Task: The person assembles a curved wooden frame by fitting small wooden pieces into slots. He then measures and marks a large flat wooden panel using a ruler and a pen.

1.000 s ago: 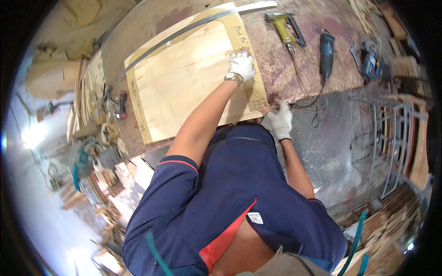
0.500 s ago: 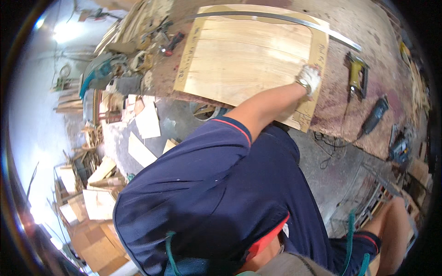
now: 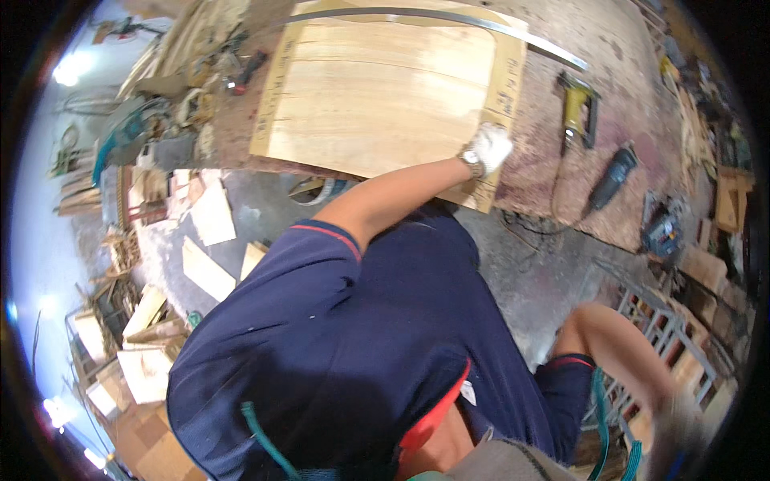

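Observation:
My left hand [image 3: 491, 150], in a white glove with a watch at the wrist, rests on the right edge of a pale wood panel [image 3: 377, 96]. Its fingers look laid over a brown cardboard strip [image 3: 501, 92] with handwriting on it. A similar strip [image 3: 277, 100] borders the panel's left side. Across the far end lies a long metal straightedge [image 3: 449, 16]. My right hand [image 3: 680, 421] is low at the right, smeared by motion, with its fingers unreadable. A small blue streak [image 3: 678, 463] shows beside it, too blurred to name.
Right of the panel on the stained workbench [image 3: 529, 188] lie a yellow-green power tool [image 3: 576, 108], a dark blue power tool [image 3: 613, 178] and another tool [image 3: 664, 232]. A metal rack [image 3: 642, 317] stands near my right arm. Wood offcuts [image 3: 210, 268] litter the floor at left.
The whole view has shifted left. My left hand has slid nearer to me along the panel's right edge. My right forearm has swung, and its hand has come into view, blurred.

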`<state>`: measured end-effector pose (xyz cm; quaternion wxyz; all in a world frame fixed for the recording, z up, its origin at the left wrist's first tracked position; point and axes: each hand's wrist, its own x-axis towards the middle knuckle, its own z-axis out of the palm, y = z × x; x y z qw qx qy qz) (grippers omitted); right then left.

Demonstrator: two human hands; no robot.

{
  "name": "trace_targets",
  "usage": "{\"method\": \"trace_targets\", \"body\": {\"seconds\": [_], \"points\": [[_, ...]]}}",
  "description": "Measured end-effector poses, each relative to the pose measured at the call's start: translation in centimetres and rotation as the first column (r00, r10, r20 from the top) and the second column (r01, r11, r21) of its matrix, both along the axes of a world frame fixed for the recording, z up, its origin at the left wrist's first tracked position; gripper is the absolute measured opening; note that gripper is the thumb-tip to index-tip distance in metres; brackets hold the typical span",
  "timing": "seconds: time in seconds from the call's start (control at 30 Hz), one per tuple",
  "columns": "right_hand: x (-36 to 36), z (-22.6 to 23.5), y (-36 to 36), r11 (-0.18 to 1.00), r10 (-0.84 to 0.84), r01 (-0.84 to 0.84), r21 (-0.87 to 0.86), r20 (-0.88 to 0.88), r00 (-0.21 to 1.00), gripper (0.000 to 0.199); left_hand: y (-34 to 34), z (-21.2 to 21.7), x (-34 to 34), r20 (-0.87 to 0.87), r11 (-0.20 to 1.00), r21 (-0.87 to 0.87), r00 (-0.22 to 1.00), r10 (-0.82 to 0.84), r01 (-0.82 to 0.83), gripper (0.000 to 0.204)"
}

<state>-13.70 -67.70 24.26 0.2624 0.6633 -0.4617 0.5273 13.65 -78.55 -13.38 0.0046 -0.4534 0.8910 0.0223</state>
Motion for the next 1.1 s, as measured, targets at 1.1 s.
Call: {"method": "trace_targets", "body": {"seconds": [1.1], "points": [[9.6,-31.5,-1.7,0.185,-0.467,-0.468,0.864,0.496,0.732,0.027,2.2,-0.6,1.1,0.076,0.987,0.109,0.989,-0.126,0.117,0.059]]}}
